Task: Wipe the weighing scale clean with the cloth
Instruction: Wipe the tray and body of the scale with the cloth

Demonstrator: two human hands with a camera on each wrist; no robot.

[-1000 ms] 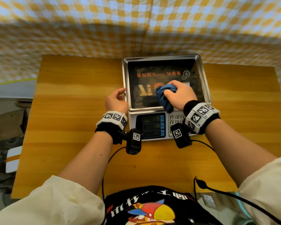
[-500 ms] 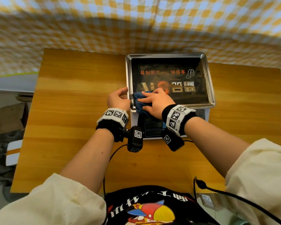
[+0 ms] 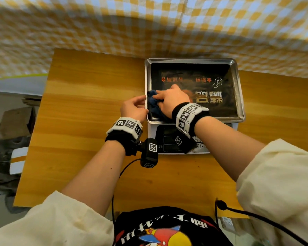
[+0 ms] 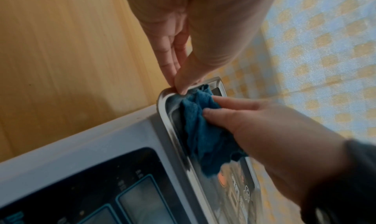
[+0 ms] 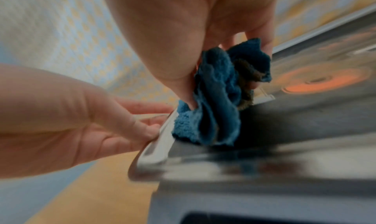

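Right hand [image 3: 171, 102] has its fingers [image 4: 234, 106] curled into a bunched blue cloth [image 3: 154, 105], thumb and fingertips clamped on it, pressing it down on the steel pan of the weighing scale [image 3: 236, 110]. Cloth sits under and just ahead of the right fingers, at the pan's left edge near its front-left corner, touching the raised rim. Right wrist view shows the cloth [image 5: 215, 102] wadded in folds, a brownish patch on the inside fold, thumb dug into the fabric.

Left hand [image 3: 133, 109] is beside the pan's left rim. Its fingers [image 4: 170, 50] lie together and fairly straight, with the thumb tip touching the top of the rim just beside the cloth [image 4: 203, 127]. In the right wrist view the left fingers [image 5: 140, 127] meet the rim edge from outside; whether they hook under it cannot be told.

Scale stands on a wooden counter [image 3: 89, 103]; its display panel [image 3: 167, 139] lies below the right wrist, partly hidden by the wrist strap. Pan surface past the right fingers reflects dark with orange print. Checked yellow-and-white cloth [image 3: 149, 23] hangs behind the counter. Both wrists wear marker bands.
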